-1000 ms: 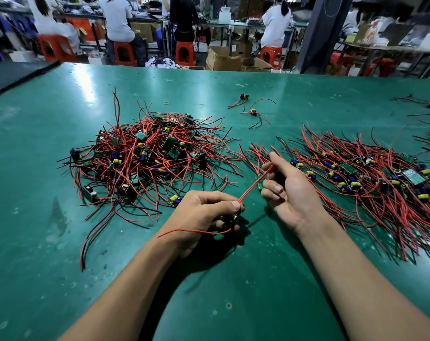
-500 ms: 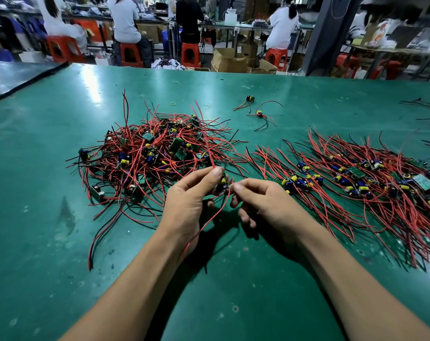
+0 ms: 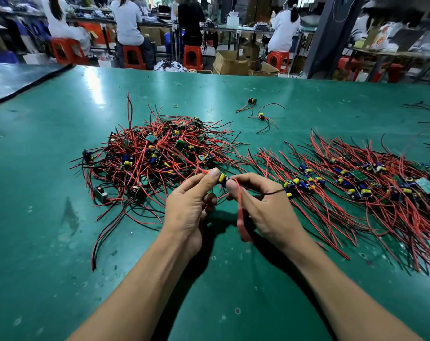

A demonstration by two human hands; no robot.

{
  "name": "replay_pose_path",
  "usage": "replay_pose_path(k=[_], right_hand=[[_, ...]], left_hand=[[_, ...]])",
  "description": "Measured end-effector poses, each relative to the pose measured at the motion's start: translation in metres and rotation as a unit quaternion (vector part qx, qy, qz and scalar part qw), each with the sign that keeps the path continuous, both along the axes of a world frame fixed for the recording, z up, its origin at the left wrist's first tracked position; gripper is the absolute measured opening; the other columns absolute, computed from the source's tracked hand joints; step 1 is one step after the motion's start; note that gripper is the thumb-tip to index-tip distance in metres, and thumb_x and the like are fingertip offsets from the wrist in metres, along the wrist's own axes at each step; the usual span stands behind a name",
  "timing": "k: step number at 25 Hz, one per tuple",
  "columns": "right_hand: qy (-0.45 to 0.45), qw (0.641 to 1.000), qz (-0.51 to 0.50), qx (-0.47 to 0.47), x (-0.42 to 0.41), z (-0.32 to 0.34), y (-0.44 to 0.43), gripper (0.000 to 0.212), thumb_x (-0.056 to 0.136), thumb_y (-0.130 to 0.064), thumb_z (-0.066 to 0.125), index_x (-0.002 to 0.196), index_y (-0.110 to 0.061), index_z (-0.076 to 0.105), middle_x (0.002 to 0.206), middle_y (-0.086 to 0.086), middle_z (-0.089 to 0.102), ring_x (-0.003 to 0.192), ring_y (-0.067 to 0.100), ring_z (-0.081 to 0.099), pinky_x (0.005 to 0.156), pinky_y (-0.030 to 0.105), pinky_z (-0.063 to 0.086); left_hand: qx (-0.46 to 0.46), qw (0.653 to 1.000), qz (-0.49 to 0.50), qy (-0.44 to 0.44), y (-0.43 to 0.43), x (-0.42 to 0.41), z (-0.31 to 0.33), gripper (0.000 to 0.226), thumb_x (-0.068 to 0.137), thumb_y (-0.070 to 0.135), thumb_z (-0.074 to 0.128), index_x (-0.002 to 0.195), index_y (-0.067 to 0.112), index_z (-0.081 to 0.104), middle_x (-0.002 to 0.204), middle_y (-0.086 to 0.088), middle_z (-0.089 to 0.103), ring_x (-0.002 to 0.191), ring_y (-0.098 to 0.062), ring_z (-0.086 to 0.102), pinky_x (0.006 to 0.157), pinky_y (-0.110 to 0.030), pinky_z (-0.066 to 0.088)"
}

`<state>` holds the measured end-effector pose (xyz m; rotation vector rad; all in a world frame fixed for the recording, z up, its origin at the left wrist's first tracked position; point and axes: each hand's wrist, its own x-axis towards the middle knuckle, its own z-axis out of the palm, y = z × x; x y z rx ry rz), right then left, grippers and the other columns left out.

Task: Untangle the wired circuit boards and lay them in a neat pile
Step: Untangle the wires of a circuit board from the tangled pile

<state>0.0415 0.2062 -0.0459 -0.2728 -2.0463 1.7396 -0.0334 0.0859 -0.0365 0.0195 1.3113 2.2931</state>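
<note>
A small wired circuit board (image 3: pixel 224 179), with a yellow capacitor on top, is held above the green table (image 3: pixel 61 217), just off the near right edge of the tangled heap (image 3: pixel 157 156) of red and black wires and boards. The left hand (image 3: pixel 189 205) pinches the board's left side between thumb and forefinger, where a red lead runs back into the heap. The right hand (image 3: pixel 263 207) pinches the right side, its other fingers curled under. A red wire (image 3: pixel 241 217) hangs from the board, blurred, in front of the right palm, and a thin black wire (image 3: pixel 273 192) runs out across the right fingers.

Right of the heap, near but apart from it, lies the combed-out pile (image 3: pixel 368 185), its wires roughly parallel. Beyond the heap's far right side two loose boards (image 3: pixel 252 100) (image 3: pixel 261 116) lie well apart from it, and a yellow rubber band (image 3: pixel 175 105) lies just behind it. Farther behind the heap, past the table's edge, people sit on orange stools (image 3: pixel 193 56) near cardboard boxes (image 3: pixel 230 62).
</note>
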Motion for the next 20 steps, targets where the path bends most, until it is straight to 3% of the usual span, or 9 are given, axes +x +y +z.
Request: replay_pose_path(k=[3, 5, 9, 12, 13, 15, 17, 20], right_hand=[[0.005, 1.000, -0.016, 0.015, -0.002, -0.001, -0.001, 0.019, 0.097, -0.037, 0.063, 0.089, -0.021, 0.071, 0.066, 0.009, 0.068, 0.039, 0.021, 0.054, 0.039, 0.030, 0.045], [0.005, 0.999, -0.024, -0.042, -0.005, 0.002, 0.001, 0.021, 0.096, -0.033, 0.063, 0.087, -0.017, 0.071, 0.074, 0.027, 0.065, 0.041, 0.025, 0.052, 0.040, 0.027, 0.041], [0.003, 0.978, -0.001, -0.207, -0.003, 0.011, 0.013, 0.021, 0.092, -0.028, 0.062, 0.076, -0.017, 0.071, 0.065, 0.007, 0.061, 0.040, 0.013, 0.044, 0.039, 0.019, 0.030], [-0.035, 0.973, 0.050, -0.223, 0.000, 0.013, 0.021, 0.017, 0.084, -0.030, 0.067, 0.071, -0.019, 0.068, 0.057, -0.001, 0.048, 0.043, 0.007, 0.036, 0.043, 0.022, 0.017], [-0.046, 0.971, 0.073, -0.224, 0.001, 0.012, 0.022, 0.018, 0.081, -0.031, 0.068, 0.066, -0.021, 0.065, 0.056, -0.002, 0.046, 0.045, 0.008, 0.037, 0.044, 0.023, 0.018], [-0.069, 0.968, 0.103, -0.218, 0.004, 0.012, 0.022, 0.024, 0.075, -0.034, 0.073, 0.059, -0.020, 0.062, 0.055, -0.002, 0.047, 0.049, 0.012, 0.039, 0.050, 0.028, 0.021], [-0.088, 0.965, 0.114, -0.217, 0.006, 0.012, 0.024, 0.025, 0.070, -0.037, 0.077, 0.058, -0.019, 0.065, 0.055, -0.005, 0.050, 0.051, 0.012, 0.041, 0.055, 0.032, 0.020], [-0.095, 0.962, 0.129, -0.220, 0.009, 0.012, 0.029, 0.023, 0.069, -0.036, 0.081, 0.064, -0.019, 0.067, 0.063, -0.002, 0.053, 0.056, 0.013, 0.045, 0.057, 0.030, 0.026]], left_hand=[[0.000, 1.000, -0.004, 0.014, 0.000, 0.000, -0.002, 0.008, 0.071, 0.023, 0.081, 0.076, 0.018, 0.077, 0.078, -0.001, 0.062, 0.052, -0.007, 0.046, 0.043, -0.014, 0.037], [0.002, 0.999, -0.032, 0.034, -0.001, 0.002, -0.003, 0.017, 0.064, 0.028, 0.082, 0.079, 0.021, 0.078, 0.075, 0.003, 0.065, 0.053, -0.007, 0.049, 0.047, -0.014, 0.036], [0.007, 0.988, -0.149, 0.038, -0.002, 0.000, -0.004, 0.031, 0.061, 0.017, 0.079, 0.091, 0.021, 0.078, 0.090, 0.001, 0.074, 0.058, -0.007, 0.060, 0.051, -0.015, 0.046], [0.008, 0.977, -0.212, -0.028, -0.002, -0.002, -0.004, 0.023, 0.072, 0.010, 0.070, 0.095, 0.013, 0.072, 0.086, -0.008, 0.073, 0.058, -0.015, 0.066, 0.055, -0.021, 0.056], [0.006, 0.972, -0.231, -0.045, -0.003, -0.002, -0.003, 0.016, 0.076, 0.018, 0.069, 0.091, 0.011, 0.072, 0.080, -0.008, 0.072, 0.058, -0.017, 0.067, 0.056, -0.024, 0.057], [-0.007, 0.959, -0.280, -0.043, -0.004, -0.001, -0.002, 0.029, 0.077, 0.038, 0.069, 0.079, 0.010, 0.076, 0.074, -0.007, 0.071, 0.060, -0.018, 0.069, 0.058, -0.026, 0.058], [-0.016, 0.949, -0.316, -0.010, -0.005, 0.002, -0.002, 0.035, 0.075, 0.044, 0.073, 0.084, 0.010, 0.078, 0.083, -0.008, 0.073, 0.067, -0.019, 0.071, 0.062, -0.027, 0.058], [0.002, 0.953, -0.303, 0.006, -0.006, 0.003, -0.005, 0.028, 0.074, 0.029, 0.076, 0.096, 0.012, 0.072, 0.097, -0.013, 0.071, 0.076, -0.023, 0.073, 0.065, -0.029, 0.058]])
